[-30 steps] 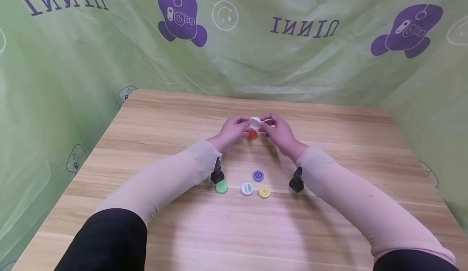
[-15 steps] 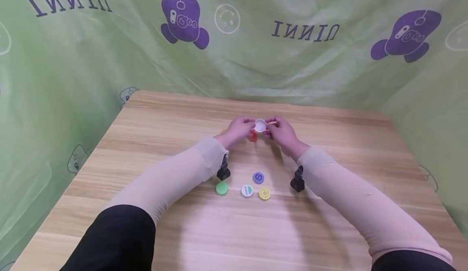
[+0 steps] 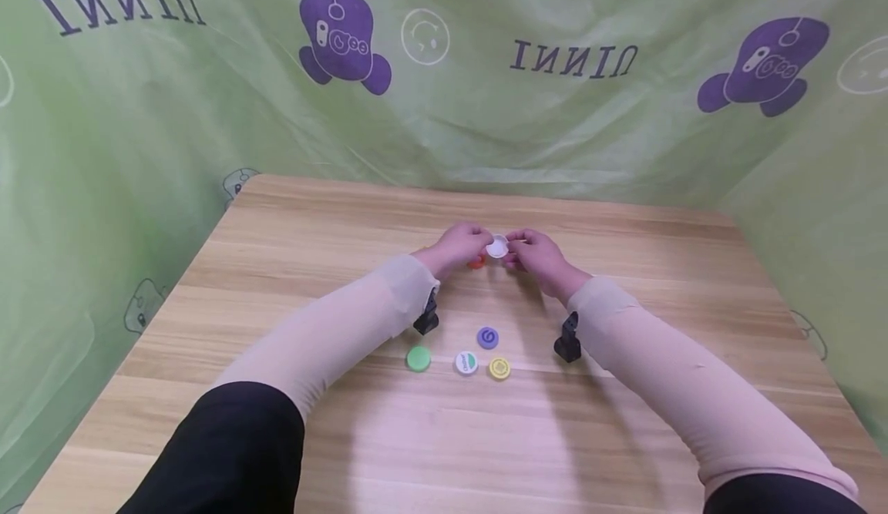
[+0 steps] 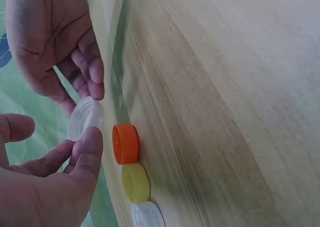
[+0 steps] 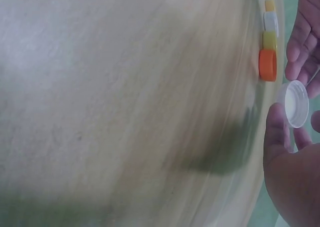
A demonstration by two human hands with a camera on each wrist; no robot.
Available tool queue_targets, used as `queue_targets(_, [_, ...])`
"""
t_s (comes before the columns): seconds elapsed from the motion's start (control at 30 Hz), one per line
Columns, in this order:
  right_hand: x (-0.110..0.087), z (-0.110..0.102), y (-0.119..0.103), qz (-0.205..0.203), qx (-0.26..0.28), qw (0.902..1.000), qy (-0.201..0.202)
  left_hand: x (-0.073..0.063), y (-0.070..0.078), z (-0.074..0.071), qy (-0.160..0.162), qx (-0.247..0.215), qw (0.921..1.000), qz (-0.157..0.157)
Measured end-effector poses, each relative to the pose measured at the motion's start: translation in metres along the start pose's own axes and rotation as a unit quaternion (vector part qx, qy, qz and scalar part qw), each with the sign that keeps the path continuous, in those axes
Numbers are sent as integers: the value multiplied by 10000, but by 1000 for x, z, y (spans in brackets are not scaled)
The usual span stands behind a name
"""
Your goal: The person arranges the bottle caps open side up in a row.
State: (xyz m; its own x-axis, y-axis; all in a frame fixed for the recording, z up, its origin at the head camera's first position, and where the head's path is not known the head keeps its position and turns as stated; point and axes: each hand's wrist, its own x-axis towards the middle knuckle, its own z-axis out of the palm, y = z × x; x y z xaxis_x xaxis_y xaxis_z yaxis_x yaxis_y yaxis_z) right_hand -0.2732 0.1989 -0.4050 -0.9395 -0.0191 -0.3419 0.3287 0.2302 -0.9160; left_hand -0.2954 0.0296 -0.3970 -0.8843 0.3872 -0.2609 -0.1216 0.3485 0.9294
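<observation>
A white, translucent bottle cap (image 3: 497, 246) is held up between the two hands near the back of the table, its hollow side showing. My left hand (image 3: 459, 246) pinches its left edge with the fingertips. From the right, my right hand (image 3: 543, 256) holds the opposite edge between thumb and fingers. Close below the held cap, an orange cap (image 4: 126, 144) stands at the end of a row. Beside it in the row are a yellow cap (image 4: 136, 182) and a white cap (image 4: 147, 215). In the head view the left hand hides most of this row.
Nearer the body lie a green cap (image 3: 418, 359), a white-and-green cap (image 3: 466, 363), a yellow cap (image 3: 499, 368) and a blue cap (image 3: 488, 337). An orange-yellow cap (image 5: 270, 5) ends the back row. A green printed curtain (image 3: 458, 129) hangs behind the wooden table (image 3: 624, 437).
The white cap has moved slightly right and toward the body, and has turned so that its hollow side faces the head camera. Both hands have shifted right with it.
</observation>
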Motion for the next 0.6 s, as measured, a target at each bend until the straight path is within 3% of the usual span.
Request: queue_targets(0.6, [6, -9, 8, 112, -750, 9962, -418, -5, 4, 4, -439, 257, 9983, -276])
